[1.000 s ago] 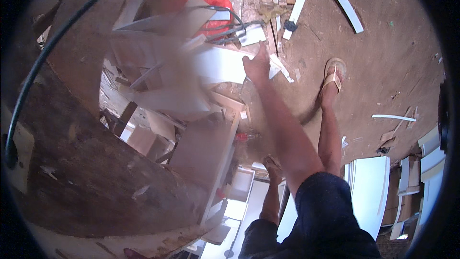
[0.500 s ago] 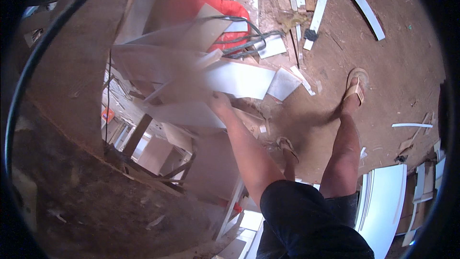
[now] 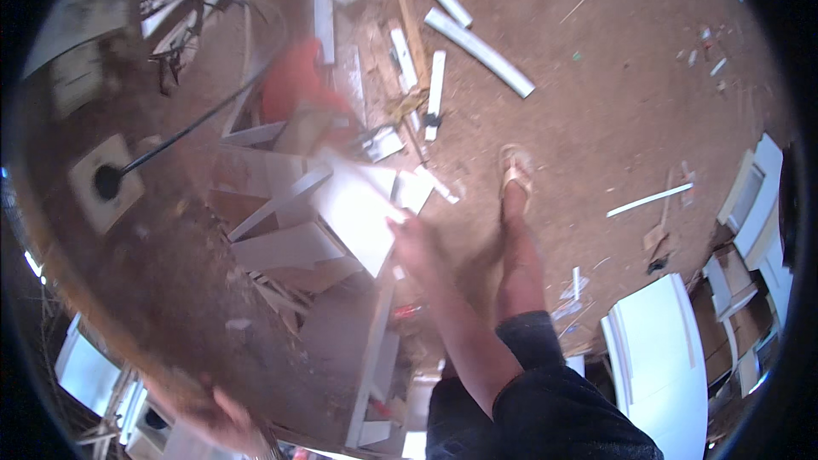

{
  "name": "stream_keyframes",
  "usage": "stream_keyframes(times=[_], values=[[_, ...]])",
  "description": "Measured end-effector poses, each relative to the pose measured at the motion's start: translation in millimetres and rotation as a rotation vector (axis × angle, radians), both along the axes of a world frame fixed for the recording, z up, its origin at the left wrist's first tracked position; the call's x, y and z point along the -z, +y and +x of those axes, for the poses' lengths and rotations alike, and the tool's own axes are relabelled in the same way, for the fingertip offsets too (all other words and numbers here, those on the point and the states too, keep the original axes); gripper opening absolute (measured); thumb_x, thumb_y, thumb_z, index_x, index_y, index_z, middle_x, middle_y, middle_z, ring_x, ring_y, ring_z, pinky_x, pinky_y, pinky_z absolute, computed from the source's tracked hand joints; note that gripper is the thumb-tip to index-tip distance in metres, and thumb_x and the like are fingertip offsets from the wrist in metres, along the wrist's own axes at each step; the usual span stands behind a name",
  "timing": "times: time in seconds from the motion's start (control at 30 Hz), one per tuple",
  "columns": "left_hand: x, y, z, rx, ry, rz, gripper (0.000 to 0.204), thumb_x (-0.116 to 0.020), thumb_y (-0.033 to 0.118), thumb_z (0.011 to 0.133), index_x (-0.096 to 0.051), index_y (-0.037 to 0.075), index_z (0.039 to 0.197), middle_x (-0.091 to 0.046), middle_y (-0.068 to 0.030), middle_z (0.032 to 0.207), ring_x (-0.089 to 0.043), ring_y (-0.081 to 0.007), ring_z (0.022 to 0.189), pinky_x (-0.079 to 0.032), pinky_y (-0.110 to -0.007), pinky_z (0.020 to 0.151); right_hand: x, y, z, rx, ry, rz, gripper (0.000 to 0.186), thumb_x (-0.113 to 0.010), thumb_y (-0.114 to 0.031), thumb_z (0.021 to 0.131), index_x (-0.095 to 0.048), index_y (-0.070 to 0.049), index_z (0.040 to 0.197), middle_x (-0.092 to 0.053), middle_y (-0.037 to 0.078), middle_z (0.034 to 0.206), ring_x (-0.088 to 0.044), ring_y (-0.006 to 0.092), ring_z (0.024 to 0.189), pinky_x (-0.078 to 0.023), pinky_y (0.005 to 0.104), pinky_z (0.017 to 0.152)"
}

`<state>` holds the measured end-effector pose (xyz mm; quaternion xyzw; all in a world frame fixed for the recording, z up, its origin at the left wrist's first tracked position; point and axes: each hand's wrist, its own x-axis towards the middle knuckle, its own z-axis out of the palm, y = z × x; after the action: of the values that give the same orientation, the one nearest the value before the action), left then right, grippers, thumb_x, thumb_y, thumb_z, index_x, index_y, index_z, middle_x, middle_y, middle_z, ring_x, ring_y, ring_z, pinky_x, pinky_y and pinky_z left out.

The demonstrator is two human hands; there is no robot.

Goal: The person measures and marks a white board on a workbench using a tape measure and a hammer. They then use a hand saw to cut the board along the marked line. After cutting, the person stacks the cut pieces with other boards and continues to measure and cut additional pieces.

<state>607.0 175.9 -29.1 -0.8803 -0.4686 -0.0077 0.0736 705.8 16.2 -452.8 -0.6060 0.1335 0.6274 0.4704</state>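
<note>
Smooth white panel (image 3: 354, 213), rough matt tabletop (image 3: 200, 264), cloth shorts (image 3: 567, 413)

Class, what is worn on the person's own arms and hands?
The bare right hand wears no glove; a plain dark cloth sleeve leaves that forearm uncovered. The blurred left hand also looks gloveless; its sleeve is out of view, and anything at its wrist is unclear.

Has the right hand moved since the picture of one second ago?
Yes. Judged against the white strip with the black patch, the right hand is now farther away, toward the lower edge of the view.
</note>
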Motion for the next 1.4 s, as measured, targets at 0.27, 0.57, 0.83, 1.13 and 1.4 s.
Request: stream_keyframes(times=[0.27, 0.57, 0.83, 1.13, 1.4], values=[[-9, -24, 47, -0.116, -0.203, -0.005, 0.064, -0.066, 0.004, 0.090, -0.042, -0.001, 0.149, -0.044, -0.0228, 0.151, -0.041, -0.0360, 0.142, -0.034, -0.043, 0.118, -189, -165, 217, 0.144, 0.179, 0.136, 0.061, -0.071, -0.013, 0.092, -0.044, 0.002, 0.144, -0.057, 0.015, 0.136, -0.056, 0.0269, 0.125, -0.047, 0.0424, 0.106], [-132, -148, 40, -0.351, -0.847, -0.804, 0.044, -0.063, 0.027, 0.099, -0.058, 0.001, 0.135, -0.067, -0.0211, 0.124, -0.064, -0.0335, 0.118, -0.048, -0.042, 0.102, -445, -160, 144, -0.798, -0.145, 0.483, 0.069, -0.082, -0.020, 0.080, -0.053, -0.001, 0.140, -0.061, 0.012, 0.133, -0.057, 0.0232, 0.123, -0.044, 0.0374, 0.107], [-185, -182, -194, -0.482, -0.666, -0.604, 0.055, -0.064, 0.043, 0.096, -0.061, 0.001, 0.132, -0.069, -0.0225, 0.120, -0.065, -0.0385, 0.111, -0.050, -0.045, 0.096, -474, -126, -20, -0.716, -0.084, 0.548, 0.056, -0.068, -0.013, 0.095, -0.041, -0.003, 0.143, -0.063, 0.012, 0.119, -0.064, 0.0222, 0.109, -0.056, 0.0376, 0.089], [-83, -317, -250, -0.604, -0.568, -0.188, 0.052, -0.065, 0.020, 0.091, -0.052, 0.001, 0.138, -0.045, -0.0220, 0.143, -0.038, -0.0393, 0.138, -0.029, -0.051, 0.119, -467, -177, -110, -0.973, 0.067, 0.502, 0.054, -0.059, -0.006, 0.100, -0.032, -0.004, 0.146, -0.052, 0.017, 0.137, -0.058, 0.0293, 0.122, -0.056, 0.0471, 0.094], [-53, -351, -254, -0.889, -0.637, -0.049, 0.050, -0.056, 0.022, 0.098, -0.046, -0.001, 0.141, -0.034, -0.0261, 0.155, -0.026, -0.0419, 0.148, -0.021, -0.050, 0.124, -486, -183, -177, -1.421, 0.087, 0.257, 0.045, -0.059, -0.027, 0.103, -0.052, 0.013, 0.122, -0.070, 0.023, 0.099, -0.072, 0.0308, 0.085, -0.061, 0.0381, 0.069]])
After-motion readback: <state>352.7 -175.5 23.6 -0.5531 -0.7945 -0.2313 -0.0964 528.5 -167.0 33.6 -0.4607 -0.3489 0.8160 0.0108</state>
